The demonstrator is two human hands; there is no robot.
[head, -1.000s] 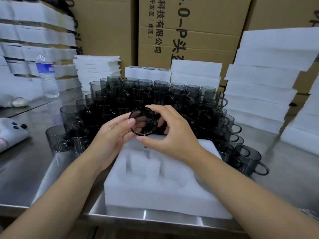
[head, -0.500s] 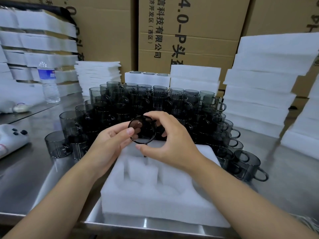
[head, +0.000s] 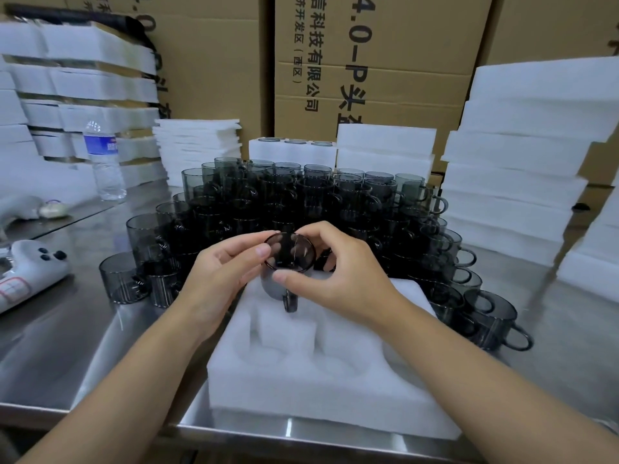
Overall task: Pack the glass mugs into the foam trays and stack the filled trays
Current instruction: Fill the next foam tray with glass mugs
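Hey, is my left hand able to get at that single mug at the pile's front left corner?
Probably yes, once it lets go: the left hand and right hand grip the held mug. The corner mug stands at the outer edge of the mug pile, open from the near side.

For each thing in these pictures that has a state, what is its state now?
Held mug, tilted, gripped by left hand and right hand over front foam tray.
Front foam tray, visible cavities empty.
Mugs on table, upright, crowded together.
Rear foam tray, holding mugs.
Water bottle, upright.
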